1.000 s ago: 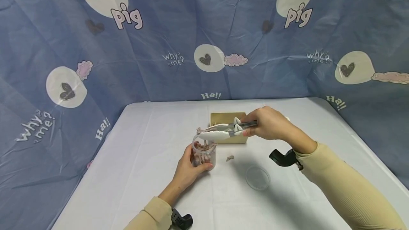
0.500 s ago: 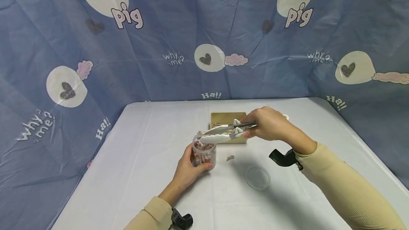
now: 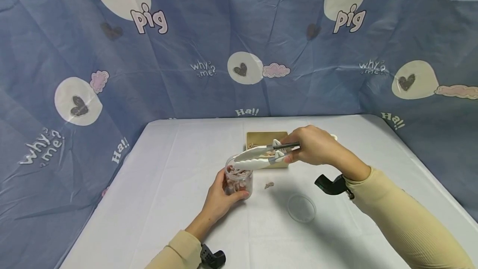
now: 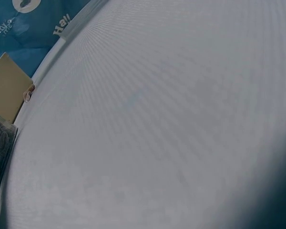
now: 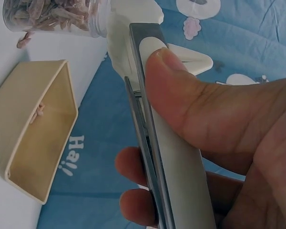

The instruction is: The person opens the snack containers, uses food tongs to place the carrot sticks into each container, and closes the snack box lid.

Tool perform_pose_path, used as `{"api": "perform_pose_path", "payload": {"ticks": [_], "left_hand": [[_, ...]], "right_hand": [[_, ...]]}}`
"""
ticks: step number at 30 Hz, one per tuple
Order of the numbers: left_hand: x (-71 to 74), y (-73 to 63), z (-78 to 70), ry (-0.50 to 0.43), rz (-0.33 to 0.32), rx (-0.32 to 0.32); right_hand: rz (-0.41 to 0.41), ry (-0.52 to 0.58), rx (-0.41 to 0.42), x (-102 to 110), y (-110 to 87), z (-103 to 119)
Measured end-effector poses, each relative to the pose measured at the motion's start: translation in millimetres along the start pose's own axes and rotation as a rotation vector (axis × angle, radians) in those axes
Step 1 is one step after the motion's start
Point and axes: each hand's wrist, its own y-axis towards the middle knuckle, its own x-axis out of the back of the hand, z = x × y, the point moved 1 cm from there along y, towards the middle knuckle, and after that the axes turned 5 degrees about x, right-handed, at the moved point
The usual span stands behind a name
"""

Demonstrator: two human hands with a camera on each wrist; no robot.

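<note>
My left hand (image 3: 218, 200) grips a clear round jar (image 3: 244, 184) from the left, thumb across its front. The jar stands upright without a lid and holds many small brownish, dried-looking strips, also visible through the jar wall (image 5: 52, 14) in the right wrist view. My right hand (image 3: 311, 146) holds tongs (image 3: 254, 164) with white tips and metal arms. Their tips reach over the jar's mouth, slightly apart, and I see no strip between them. In the right wrist view, my thumb (image 5: 169, 90) presses the upper arm of the tongs. The left wrist view shows no left hand.
Behind the jar stands a beige rectangular box (image 3: 267, 137) with several strips inside, partly covered by the tongs. One loose strip (image 3: 269, 185) lies right of the jar. A clear round lid (image 3: 301, 209) rests nearer the front. A blue printed cloth (image 3: 209, 32) hangs behind the table.
The tongs have dipped slightly towards the jar's mouth. Strips seen at their tips a second ago no longer show there. My left hand and the jar have stayed in place.
</note>
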Motion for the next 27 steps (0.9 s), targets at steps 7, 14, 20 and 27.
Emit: {"api": "perform_pose_path", "payload": {"ticks": [7,14,20,27], "left_hand": [[-0.5,1.0,-0.4,-0.011,0.011,-0.004],[-0.8,0.5,-0.7,-0.012,0.011,0.0],[-0.9,-0.1,-1.1,-0.009,0.007,-0.011],[-0.2,-0.6,-1.7,-0.012,0.004,-0.002]], "right_hand": [[-0.021,0.023,-0.011,-1.3,0.2,-2.7],[-0.034,0.011,-0.093,-2.6,0.9,-8.7],[-0.033,-0.008,-0.204,-3.0,1.8,-16.4],[-0.031,-0.064,-0.273,-4.2,1.2,-26.2]]}}
